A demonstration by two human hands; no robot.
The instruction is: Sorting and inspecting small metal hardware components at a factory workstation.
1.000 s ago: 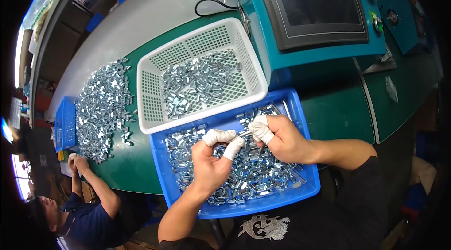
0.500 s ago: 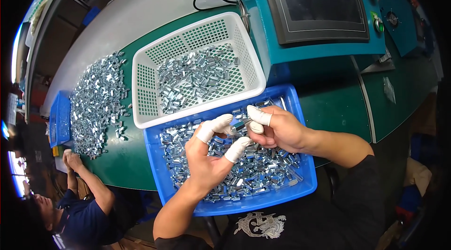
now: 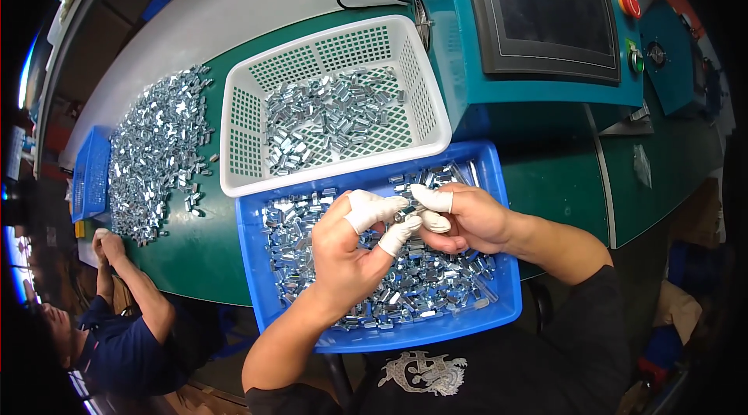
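Observation:
Above a blue tray (image 3: 510,267) full of loose shiny metal pieces (image 3: 421,294), my two hands meet at the fingertips. White finger covers sit on the thumb and forefinger of each. My left hand (image 3: 340,251) pinches a small silvery piece, apparently a long hex nut (image 3: 403,215), with one end showing between the fingertips. From the other side, my right hand (image 3: 477,220) has its thumb and covered finger closed at the same piece. Its fingers hide most of what they grip, so whether it holds a second thing is hidden.
Behind the tray stands a white perforated basket (image 3: 343,172) with more metal pieces. A large heap of them (image 3: 160,146) lies on the green table at left, beside a blue basket (image 3: 91,173). A teal machine with a screen (image 3: 545,6) stands back right. Another person (image 3: 128,333) sits at left.
My left thumb and forefinger, apart before, have closed in on the small metal piece by my right fingertips. The view has shifted slightly.

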